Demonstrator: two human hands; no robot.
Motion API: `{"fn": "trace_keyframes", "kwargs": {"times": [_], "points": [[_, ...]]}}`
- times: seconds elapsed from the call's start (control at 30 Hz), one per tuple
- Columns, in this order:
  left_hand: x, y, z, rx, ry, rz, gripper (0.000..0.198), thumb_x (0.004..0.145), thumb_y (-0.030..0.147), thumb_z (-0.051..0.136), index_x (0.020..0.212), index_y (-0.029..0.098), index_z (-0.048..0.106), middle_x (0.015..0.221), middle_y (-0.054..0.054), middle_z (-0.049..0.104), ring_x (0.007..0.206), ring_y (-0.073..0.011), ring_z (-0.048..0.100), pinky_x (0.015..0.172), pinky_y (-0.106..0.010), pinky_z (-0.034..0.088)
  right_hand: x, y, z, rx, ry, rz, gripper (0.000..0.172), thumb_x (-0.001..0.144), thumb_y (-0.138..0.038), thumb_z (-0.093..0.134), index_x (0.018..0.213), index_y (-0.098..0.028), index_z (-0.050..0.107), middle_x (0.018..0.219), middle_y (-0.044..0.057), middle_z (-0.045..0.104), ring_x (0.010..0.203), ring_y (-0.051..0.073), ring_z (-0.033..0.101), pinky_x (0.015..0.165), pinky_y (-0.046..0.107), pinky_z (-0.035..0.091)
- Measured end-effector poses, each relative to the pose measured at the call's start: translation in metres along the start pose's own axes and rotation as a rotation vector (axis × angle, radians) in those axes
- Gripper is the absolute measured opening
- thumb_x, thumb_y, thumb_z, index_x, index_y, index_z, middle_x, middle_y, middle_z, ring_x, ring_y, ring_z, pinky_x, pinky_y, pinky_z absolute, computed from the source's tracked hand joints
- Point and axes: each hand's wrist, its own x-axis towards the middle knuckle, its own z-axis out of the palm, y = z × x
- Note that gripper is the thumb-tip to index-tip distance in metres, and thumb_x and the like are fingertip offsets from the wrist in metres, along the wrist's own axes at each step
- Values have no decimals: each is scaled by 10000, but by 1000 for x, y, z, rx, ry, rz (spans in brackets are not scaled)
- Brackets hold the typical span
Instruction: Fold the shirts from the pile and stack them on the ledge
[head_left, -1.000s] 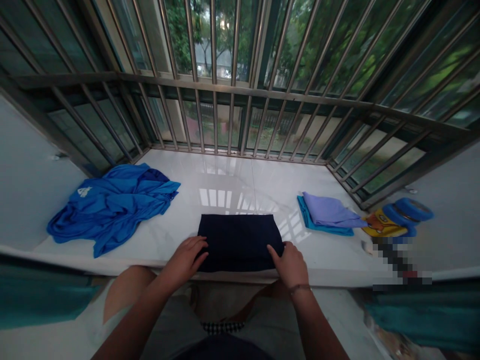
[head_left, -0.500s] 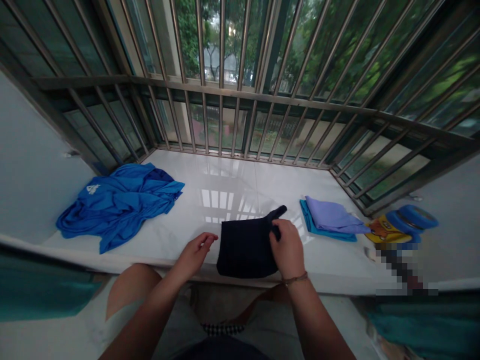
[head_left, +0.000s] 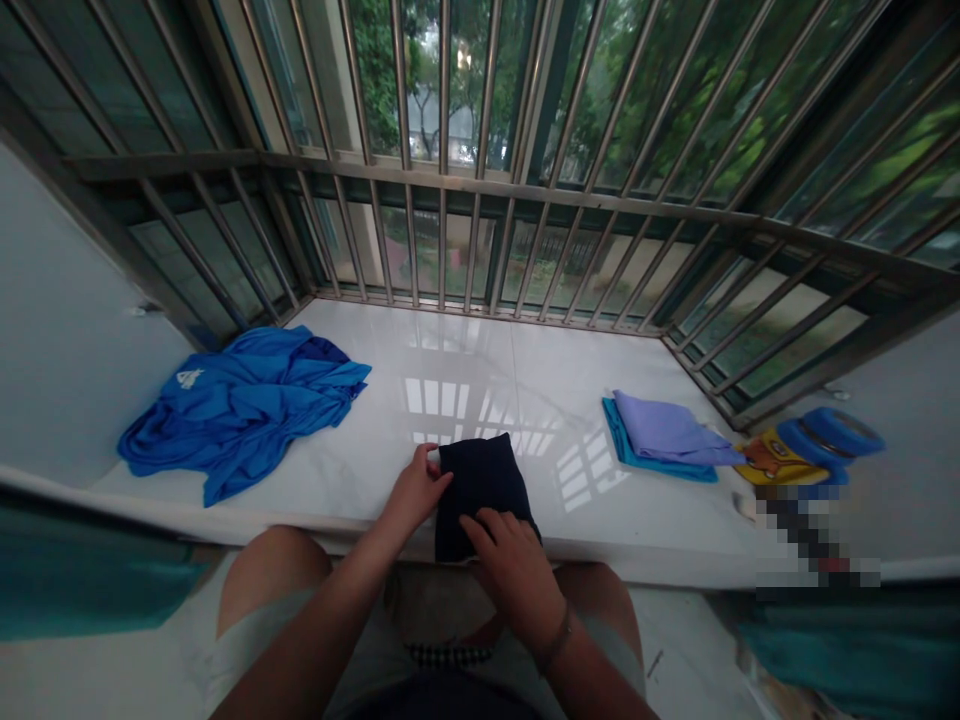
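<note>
While facing a barred window across a white ledge, has both hands at a navy cloth, folded into a compact, roughly square shape at the ledge's near edge. Sets the left hand against the cloth's left side, with fingers loosely curled near the far left corner and thumb reaching over the top. Cannot tell from this angle about any pinch on the fabric there. Lays the right hand over the near right part of the cloth, half open, with fingers slightly bent and thumb a little apart, resting from above rather than clasping. Wears a thin bracelet on the right wrist. To the left, well apart from the hands, has a crumpled bright-blue garment with a small white mark. To the right, also well apart, has a folded lilac cloth on top of a folded teal cloth. Just beside the lilac cloth's tip, near the right wall, has a yellow-and-blue container. Cannot make out the pixelated dark item in front of it.
</note>
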Motion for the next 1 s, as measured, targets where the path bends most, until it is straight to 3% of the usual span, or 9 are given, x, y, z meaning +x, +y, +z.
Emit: {"fn": "trace_keyframes", "kwargs": {"times": [0.2, 0.33, 0.47, 0.6, 0.67, 0.77, 0.87, 0.93, 1.0], "points": [[-6, 4, 4, 246, 131, 296, 562, 960, 120, 567, 1506, 244, 620, 1210, -111, 669, 1056, -267, 724, 982, -448, 614, -46, 13, 21, 10, -27, -85, 352, 956, -168, 802, 1272, -282, 697, 1105, 33, 751, 955, 239, 678, 816, 365, 527], [-3, 16, 11, 304, 215, 482, 480, 964, 61, 516, 1371, 222, 714, 1434, -159, 659, 1317, -321, 663, 1185, -544, 542, -60, 22, 23, -7, 215, -40, 335, 1018, -187, 707, 1333, -304, 693, 1251, 71, 743, 1115, 267, 683, 980, 419, 532], [5, 29, 20, 262, 77, 701, 401, 1071, 153, 484, 1389, 251, 709, 1518, -108, 684, 1430, -275, 622, 1255, -527, 500, -59, 45, 15, -95, 338, 165, 447, 1019, -71, 535, 1412, -239, 665, 1303, 129, 728, 1161, 279, 700, 990, 421, 562], [18, 32, 32, 331, -146, 755, 387, 1120, 307, 516, 1462, 259, 693, 1567, -87, 680, 1489, -279, 597, 1283, -536, 466, -66, 59, 12, -48, 198, 106, 255, 987, -34, 561, 950, -256, 681, 861, 25, 685, 814, 223, 673, 774, 349, 572], [25, 29, 36, 373, -193, 733, 403, 1123, 355, 527, 1474, 254, 696, 1578, -85, 676, 1511, -293, 580, 1296, -549, 442, -73, 59, 14, -26, 219, 109, 244, 996, -54, 565, 877, -255, 637, 876, 36, 681, 850, 236, 679, 815, 372, 590], [30, 22, 38, 379, -185, 719, 421, 1129, 391, 512, 1489, 271, 694, 1615, -64, 647, 1560, -286, 529, 1321, -539, 401, -79, 57, 21, 76, 324, 183, 161, 1026, -137, 585, 1127, -230, 670, 1235, 116, 726, 1160, 281, 708, 1004, 433, 614], [30, 19, 38, 380, -157, 722, 438, 1129, 403, 509, 1510, 276, 682, 1637, -65, 625, 1581, -282, 503, 1336, -525, 378, -70, 56, 25, 252, 381, 280, 488, 1024, -221, 623, 1504, -213, 536, 1567, 156, 595, 1435, 301, 607, 1156, 484, 574], [29, 18, 39, 392, -149, 723, 449, 1124, 400, 515, 1522, 265, 673, 1657, -77, 603, 1592, -289, 487, 1342, -525, 370, -58, 56, 25, 369, 376, 317, 556, 1025, -214, 598, 1570, -225, 495, 1550, 143, 610, 1429, 286, 615, 1173, 485, 565], [28, 18, 39, 398, -151, 724, 454, 1119, 392, 521, 1527, 258, 669, 1662, -83, 597, 1598, -294, 479, 1341, -529, 371, -45, 57, 23, 454, 346, 324, 446, 1015, -173, 560, 1454, -238, 601, 1367, 116, 705, 1292, 264, 687, 1112, 452, 592]]}}
